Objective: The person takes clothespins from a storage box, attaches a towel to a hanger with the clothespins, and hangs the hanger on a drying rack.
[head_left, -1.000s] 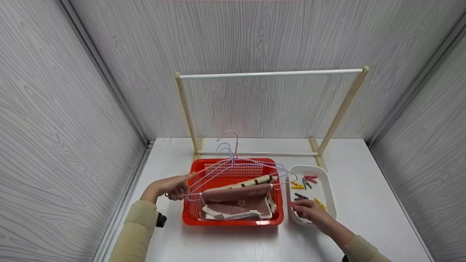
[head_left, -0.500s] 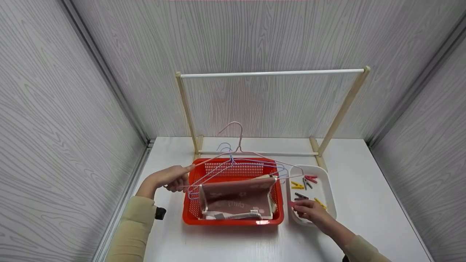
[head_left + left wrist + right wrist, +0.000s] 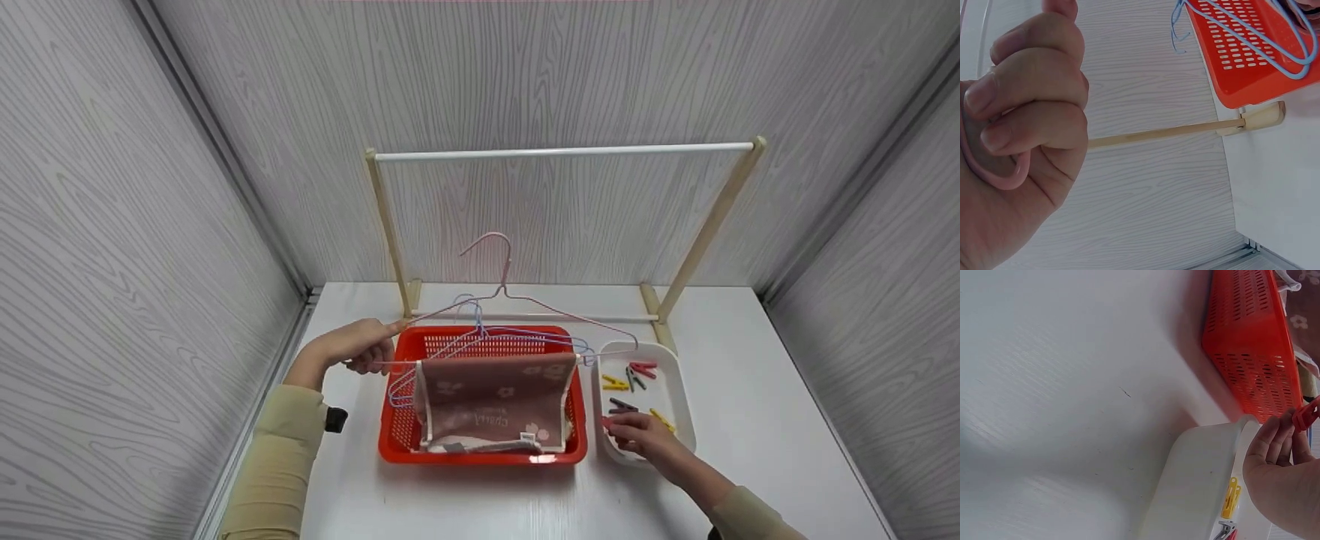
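My left hand (image 3: 367,347) grips the left end of a pink wire hanger (image 3: 551,310), its fingers curled round the wire in the left wrist view. Over the hanger's bottom bar hangs a dusty-pink towel (image 3: 499,397) with a pale flower print, its lower edge down in the red basket (image 3: 480,458). Two blue hangers (image 3: 442,356) lean in the basket behind it. My right hand (image 3: 649,439) pinches a red clothespin (image 3: 1305,415) between thumb and fingertips, over the left side of the white tray (image 3: 682,397).
Several clothespins lie in the tray, among them yellow ones (image 3: 615,383), a dark one (image 3: 622,406) and a red one (image 3: 643,368). Behind the basket stands a wooden rack with a white top rail (image 3: 562,152). Panelled walls enclose the white table (image 3: 757,390) on three sides.
My left hand has raised the pink hanger up and slightly right, drawing the towel higher out of the basket so more of it hangs flat. My right hand has barely moved.
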The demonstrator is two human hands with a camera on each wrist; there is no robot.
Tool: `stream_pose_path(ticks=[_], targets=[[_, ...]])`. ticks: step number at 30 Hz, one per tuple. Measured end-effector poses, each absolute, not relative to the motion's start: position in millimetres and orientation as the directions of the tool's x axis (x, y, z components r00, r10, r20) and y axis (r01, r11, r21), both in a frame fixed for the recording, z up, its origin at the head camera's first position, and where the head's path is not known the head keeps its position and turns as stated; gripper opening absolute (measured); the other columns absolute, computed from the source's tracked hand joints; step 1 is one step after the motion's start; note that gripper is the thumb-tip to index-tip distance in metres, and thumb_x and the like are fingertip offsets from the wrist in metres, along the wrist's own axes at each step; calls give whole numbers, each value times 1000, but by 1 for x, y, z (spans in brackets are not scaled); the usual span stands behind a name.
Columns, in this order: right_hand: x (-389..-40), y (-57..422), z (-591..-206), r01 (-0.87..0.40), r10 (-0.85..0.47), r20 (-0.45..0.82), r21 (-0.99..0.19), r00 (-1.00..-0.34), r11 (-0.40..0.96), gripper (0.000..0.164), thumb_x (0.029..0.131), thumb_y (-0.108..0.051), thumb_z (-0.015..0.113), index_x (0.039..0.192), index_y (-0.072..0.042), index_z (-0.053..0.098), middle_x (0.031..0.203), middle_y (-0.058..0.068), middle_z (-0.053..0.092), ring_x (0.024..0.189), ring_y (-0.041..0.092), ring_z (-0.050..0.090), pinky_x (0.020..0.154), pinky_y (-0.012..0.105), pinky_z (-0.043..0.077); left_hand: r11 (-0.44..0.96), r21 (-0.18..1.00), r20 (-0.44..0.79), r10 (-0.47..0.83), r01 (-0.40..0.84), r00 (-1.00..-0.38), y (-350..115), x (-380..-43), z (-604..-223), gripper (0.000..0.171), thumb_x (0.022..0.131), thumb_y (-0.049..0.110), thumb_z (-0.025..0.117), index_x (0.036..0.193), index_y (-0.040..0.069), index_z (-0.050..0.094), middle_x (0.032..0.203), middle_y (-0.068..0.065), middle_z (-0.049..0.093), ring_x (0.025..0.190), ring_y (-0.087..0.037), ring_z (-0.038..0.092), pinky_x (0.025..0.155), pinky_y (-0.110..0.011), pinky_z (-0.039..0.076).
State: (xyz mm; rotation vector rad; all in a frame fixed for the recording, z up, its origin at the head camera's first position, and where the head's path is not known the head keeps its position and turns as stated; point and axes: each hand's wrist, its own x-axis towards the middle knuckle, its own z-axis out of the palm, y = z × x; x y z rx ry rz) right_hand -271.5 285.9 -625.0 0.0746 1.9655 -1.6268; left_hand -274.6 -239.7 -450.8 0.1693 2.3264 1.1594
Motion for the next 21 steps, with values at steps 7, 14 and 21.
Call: stream_pose_path(ticks=[7,14,21], targets=[[-272,289,-626,381,-345,-446,-892,-826,243,35,106,-20,65,130,5,70,115,3,76,98,10,66,84,22,58,616,785,-357,366,-64,-859,-237,-277,-436,83,112,59,29,76,-3,71,58,2,54,49,-8,39,47,-22,34],[-272,290,-625,377,-346,-441,-895,-828,239,32,106,-20,65,128,2,71,110,-1,74,97,9,64,83,23,58,590,807,-313,409,-14,-857,-236,-277,-422,87,111,62,30,77,-7,70,60,2,54,50,-7,39,48,-21,34],[-271,291,-623,377,-368,-431,-902,-824,212,31,105,-19,66,127,3,71,108,-3,73,97,8,64,84,21,58,594,804,-274,415,30,-868,-234,-278,-408,87,110,65,32,78,-6,72,61,3,59,49,-5,41,46,-20,34]])
